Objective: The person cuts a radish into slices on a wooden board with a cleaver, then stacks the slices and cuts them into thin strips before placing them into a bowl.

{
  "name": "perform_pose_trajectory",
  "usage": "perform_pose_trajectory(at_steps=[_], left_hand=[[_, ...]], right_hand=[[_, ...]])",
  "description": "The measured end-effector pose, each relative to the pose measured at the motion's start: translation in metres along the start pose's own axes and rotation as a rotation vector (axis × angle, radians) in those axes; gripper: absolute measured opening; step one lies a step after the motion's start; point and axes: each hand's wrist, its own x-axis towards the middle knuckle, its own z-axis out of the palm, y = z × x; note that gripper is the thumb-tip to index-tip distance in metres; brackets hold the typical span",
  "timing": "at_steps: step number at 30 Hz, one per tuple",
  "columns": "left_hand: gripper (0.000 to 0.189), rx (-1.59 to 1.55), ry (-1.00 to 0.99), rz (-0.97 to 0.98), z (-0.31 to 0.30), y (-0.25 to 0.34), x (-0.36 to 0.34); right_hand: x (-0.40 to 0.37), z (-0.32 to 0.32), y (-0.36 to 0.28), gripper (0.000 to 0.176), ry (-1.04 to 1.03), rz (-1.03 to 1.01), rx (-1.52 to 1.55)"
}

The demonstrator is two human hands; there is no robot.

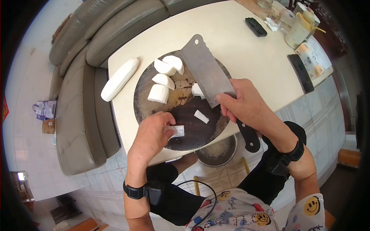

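Note:
My right hand [243,100] is closed on a wide cleaver [208,71], its blade pointing up and left over a round dark chopping board [148,104]. My left hand [154,129] pinches a small white piece [178,131] at the board's near left part. Between the hands lies another small white strip [201,116]. Several thick white chunks [158,93] rest on the board's left side. One more white chunk [197,89] is partly hidden by the blade. Off the board, to the left, lies a long peeled white root [120,79].
The cream table [231,30] holds a dark case [256,27], a black phone [300,73], a tissue packet [313,61] and a yellow-topped jug [298,30]. Below the near edge is a metal bowl [217,154] with pale shreds. A grey sofa [115,30] curves behind and left.

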Motion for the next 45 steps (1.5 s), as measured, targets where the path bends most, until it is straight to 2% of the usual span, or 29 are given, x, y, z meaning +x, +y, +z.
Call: perform_pose_trajectory(at_steps=[3, 7, 9, 10, 12, 15, 19, 23, 25, 29, 31, 37, 45], left_hand=[[0.023, -0.056, -0.007, -0.117, -0.006, -0.001, 0.002], [0.024, -0.194, 0.015, -0.148, -0.009, -0.012, 0.004], [0.021, -0.625, 0.070, -0.153, -0.005, -0.011, 0.006], [0.021, -0.625, 0.068, -0.152, -0.003, -0.009, 0.006], [0.017, -0.605, -0.068, -0.113, 0.006, 0.000, 0.008], [0.015, -0.674, -0.088, -0.192, 0.020, 0.015, 0.013], [0.007, -0.708, -0.051, -0.203, 0.035, 0.013, 0.021], [0.005, -0.711, 0.029, -0.218, 0.042, 0.016, 0.024], [0.006, -0.453, 0.047, -0.208, 0.043, 0.015, 0.024], [0.010, -0.393, 0.084, -0.195, 0.041, 0.019, 0.023], [0.016, -0.248, 0.180, -0.069, 0.034, 0.023, 0.019], [0.027, -0.174, 0.067, -0.028, 0.031, 0.034, 0.009], [0.028, -0.158, 0.096, -0.020, 0.036, 0.034, 0.010]], right_hand=[[0.000, 0.001, 0.001, 0.021, 0.003, -0.008, -0.008], [-0.001, 0.001, -0.001, 0.020, 0.009, 0.000, -0.022], [-0.001, 0.002, -0.001, 0.020, 0.017, -0.001, -0.021], [0.000, 0.002, 0.001, 0.020, 0.016, -0.003, -0.014], [0.001, 0.002, 0.003, 0.020, 0.020, -0.004, -0.010], [0.001, 0.005, 0.003, 0.021, 0.017, 0.005, 0.014], [0.000, 0.004, 0.001, 0.022, 0.016, 0.026, -0.005], [-0.001, 0.002, -0.001, 0.022, 0.005, 0.012, -0.018], [-0.001, 0.001, 0.002, 0.022, 0.004, 0.000, -0.014], [-0.002, 0.001, 0.002, 0.022, 0.000, -0.025, -0.032], [-0.002, 0.000, 0.002, 0.022, -0.005, -0.045, -0.023], [-0.002, 0.001, 0.010, 0.017, -0.019, -0.038, -0.006], [0.000, 0.006, 0.008, 0.021, -0.025, -0.073, -0.019]])
